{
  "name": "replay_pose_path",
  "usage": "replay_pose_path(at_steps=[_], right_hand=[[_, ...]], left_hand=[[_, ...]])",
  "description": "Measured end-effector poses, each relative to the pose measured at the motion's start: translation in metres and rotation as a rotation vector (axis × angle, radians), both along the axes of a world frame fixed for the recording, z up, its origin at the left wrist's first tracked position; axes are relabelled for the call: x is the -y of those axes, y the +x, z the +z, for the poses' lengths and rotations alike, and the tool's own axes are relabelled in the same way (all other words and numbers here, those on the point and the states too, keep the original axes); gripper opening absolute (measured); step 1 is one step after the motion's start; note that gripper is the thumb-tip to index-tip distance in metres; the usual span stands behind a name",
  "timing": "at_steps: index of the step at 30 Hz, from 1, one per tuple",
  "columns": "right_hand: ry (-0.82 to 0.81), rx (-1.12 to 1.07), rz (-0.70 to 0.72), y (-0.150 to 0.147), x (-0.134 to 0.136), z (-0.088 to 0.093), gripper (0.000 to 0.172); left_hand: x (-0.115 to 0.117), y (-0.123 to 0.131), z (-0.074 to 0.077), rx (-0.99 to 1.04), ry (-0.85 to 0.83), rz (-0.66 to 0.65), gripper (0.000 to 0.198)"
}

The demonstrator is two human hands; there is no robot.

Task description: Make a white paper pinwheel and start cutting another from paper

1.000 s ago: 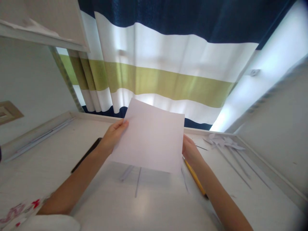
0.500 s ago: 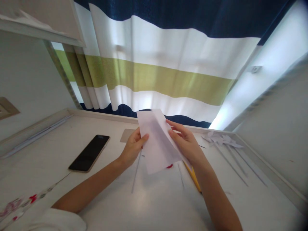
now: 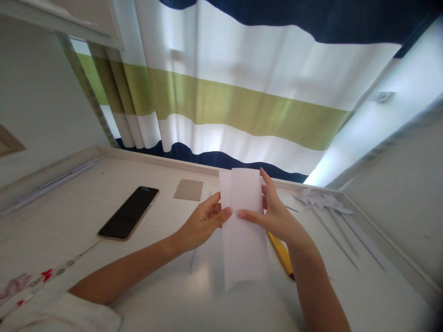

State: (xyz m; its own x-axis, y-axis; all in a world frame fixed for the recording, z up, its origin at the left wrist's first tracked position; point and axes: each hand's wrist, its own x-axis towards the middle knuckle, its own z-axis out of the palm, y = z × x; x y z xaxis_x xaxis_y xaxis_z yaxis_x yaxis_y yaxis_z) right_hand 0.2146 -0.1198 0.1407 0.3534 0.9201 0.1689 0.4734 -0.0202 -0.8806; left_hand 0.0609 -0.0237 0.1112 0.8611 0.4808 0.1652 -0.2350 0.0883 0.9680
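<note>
A folded sheet of white paper (image 3: 247, 244) is held upright above the desk, with one layer lying over another and a narrow strip showing along its left side. My left hand (image 3: 204, 219) grips the left edge, thumb in front and fingers behind. On the other side, my right hand (image 3: 273, 210) holds the right edge, its thumb pressed flat across the front near the middle and its fingers around the back. Just below my right hand lies a yellow cutter knife (image 3: 281, 253), partly covered by the paper and the wrist.
A black phone (image 3: 129, 213) lies on the white desk (image 3: 155, 286) at left. Beyond my left hand is a small grey square card (image 3: 188, 189). White paper pinwheels on sticks (image 3: 327, 203) rest at the right. A striped curtain (image 3: 224, 101) hangs behind.
The paper has gone from tilted and half open to upright, its right flap folded over the front. My right thumb has moved onto its face. The view has shifted slightly.
</note>
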Motion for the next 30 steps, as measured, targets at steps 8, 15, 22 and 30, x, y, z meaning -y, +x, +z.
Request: replay_pose_path(at_steps=[8,15,22,30], right_hand=[[0.001,0.388,-0.078,-0.025,0.016,0.004,0.112],[-0.025,0.558,-0.075,-0.038,0.02,0.006,0.112],[0.083,0.145,-0.054,-0.021,0.021,0.009,0.095],[0.036,-0.52,-0.032,-0.024,0.015,0.014,0.053]], left_hand=[[0.003,-0.004,0.001,0.021,-0.074,-0.004,0.032],[0.004,-0.01,0.006,-0.041,-0.051,0.036,0.026],[0.007,-0.015,0.008,-0.102,0.03,-0.033,0.024],[0.012,-0.021,0.01,-0.166,0.01,-0.106,0.023]])
